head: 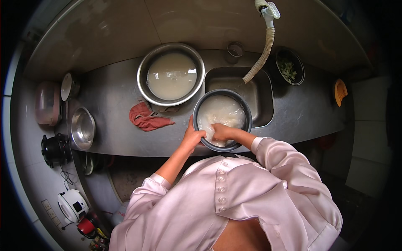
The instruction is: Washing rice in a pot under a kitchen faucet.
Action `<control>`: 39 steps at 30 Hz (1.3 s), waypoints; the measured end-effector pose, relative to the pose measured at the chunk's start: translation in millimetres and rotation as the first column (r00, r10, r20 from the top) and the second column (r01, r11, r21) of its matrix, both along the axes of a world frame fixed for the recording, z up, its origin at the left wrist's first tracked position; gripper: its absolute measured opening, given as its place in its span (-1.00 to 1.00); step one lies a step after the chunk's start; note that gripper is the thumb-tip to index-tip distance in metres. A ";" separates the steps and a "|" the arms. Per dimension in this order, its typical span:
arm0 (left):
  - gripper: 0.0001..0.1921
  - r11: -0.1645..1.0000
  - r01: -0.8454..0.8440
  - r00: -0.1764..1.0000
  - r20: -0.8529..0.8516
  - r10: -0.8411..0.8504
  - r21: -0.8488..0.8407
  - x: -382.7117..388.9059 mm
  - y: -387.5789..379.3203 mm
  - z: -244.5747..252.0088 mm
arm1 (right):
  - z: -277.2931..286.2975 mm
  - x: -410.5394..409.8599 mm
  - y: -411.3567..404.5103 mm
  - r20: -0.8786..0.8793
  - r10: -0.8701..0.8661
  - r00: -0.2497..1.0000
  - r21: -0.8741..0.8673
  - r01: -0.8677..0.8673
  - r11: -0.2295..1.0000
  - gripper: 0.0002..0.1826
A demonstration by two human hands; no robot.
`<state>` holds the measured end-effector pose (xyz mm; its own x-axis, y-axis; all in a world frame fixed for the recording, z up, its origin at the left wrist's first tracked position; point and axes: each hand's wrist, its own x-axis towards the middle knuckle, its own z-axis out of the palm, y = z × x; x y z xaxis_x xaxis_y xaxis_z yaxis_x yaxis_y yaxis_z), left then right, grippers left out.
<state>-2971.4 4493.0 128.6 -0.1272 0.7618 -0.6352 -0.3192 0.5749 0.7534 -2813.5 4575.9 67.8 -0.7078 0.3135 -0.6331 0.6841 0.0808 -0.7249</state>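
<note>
A round grey-rimmed pot (248,109) holds cloudy whitish water with pale matter in it, perhaps rice. It is over the near left edge of the sink basin (260,106). My left hand (192,137) grips the pot's left rim, thumb on top. My right hand (222,131) dips into the pot; its fingers are partly hidden in the liquid, so I cannot tell whether they hold anything. Just behind and to the left stands a large steel bowl (140,77) of cloudy liquid. A red cloth (147,117) lies on the steel counter to the left of my left hand.
A ribbed hose (263,58) hangs over the basin. Behind it stands a clear plastic cup (235,51). To the right are a dark bowl of chopped greens (287,69) and a pumpkin piece (340,92). An empty steel bowl (82,128) stands at the left.
</note>
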 end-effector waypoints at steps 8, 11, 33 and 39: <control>-0.16 0.999 0.016 0.999 -0.029 -0.017 -0.029 0.5 -1.5 -1.3 | 25.8 -37.6 6.1 -0.001 -0.047 0.999 0.392 0.044 0.919 -0.67; -0.15 1.000 0.008 1.000 -0.027 -0.008 -0.013 0.4 -1.8 -0.3 | 23.6 -39.0 26.8 0.030 -0.043 0.999 0.555 0.020 0.831 -0.71; -0.03 1.000 -0.002 1.000 0.000 0.002 -0.008 -0.6 -0.1 -8.3 | 10.4 -27.8 3.6 -0.041 -0.196 0.980 -0.095 0.192 0.977 -0.52; -0.02 0.999 0.024 0.999 -0.029 -0.023 0.036 1.0 0.1 -12.3 | 28.0 -44.3 16.5 0.020 -0.106 0.994 0.454 0.085 0.887 -0.71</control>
<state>-2970.4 4493.1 116.4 -0.1264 0.7870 -0.6038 -0.2842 0.5545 0.7822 -2857.7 4592.4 95.8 -0.6349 0.6379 -0.4359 0.7351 0.3251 -0.5949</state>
